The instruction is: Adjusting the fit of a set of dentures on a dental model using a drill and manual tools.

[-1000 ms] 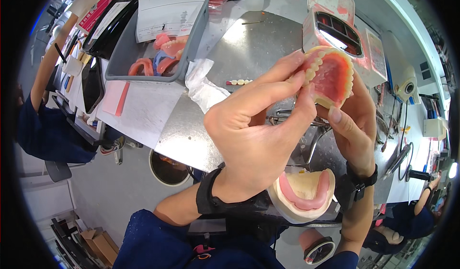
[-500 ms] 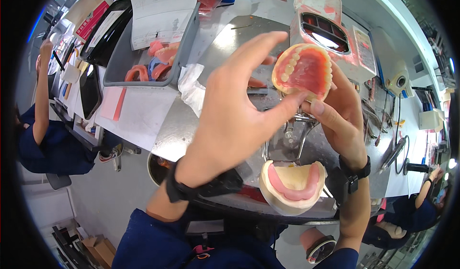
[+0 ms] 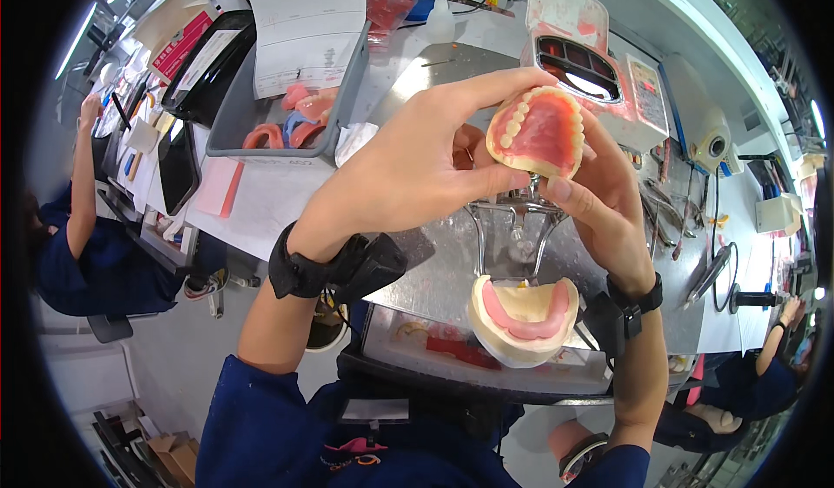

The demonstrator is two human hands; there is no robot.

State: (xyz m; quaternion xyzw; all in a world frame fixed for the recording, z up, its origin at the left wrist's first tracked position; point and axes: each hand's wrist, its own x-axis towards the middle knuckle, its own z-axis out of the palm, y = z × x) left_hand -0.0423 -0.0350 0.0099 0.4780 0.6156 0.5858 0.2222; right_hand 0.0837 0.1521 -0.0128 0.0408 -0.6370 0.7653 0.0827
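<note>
We hold the pink acrylic upper denture with its row of white teeth [image 3: 536, 132] above the table [image 3: 434, 80], both hands closed on it: left hand [image 3: 408, 171] and right hand [image 3: 599, 197] pinching the rim. We judge it light, rigid and brittle; grip the edges.

Long white worktop [image 3: 261, 201] with a shiny metal plate [image 3: 434, 271] at its middle; grey tray [image 3: 228, 132] of pink parts left of the plate, under a paper sheet [image 3: 304, 19]. Grey floor [image 3: 165, 358] below the worktop's left edge. Bright strip light [image 3: 74, 41] far left; seated co-worker [image 3: 78, 253] in dark blue beneath it.
</note>
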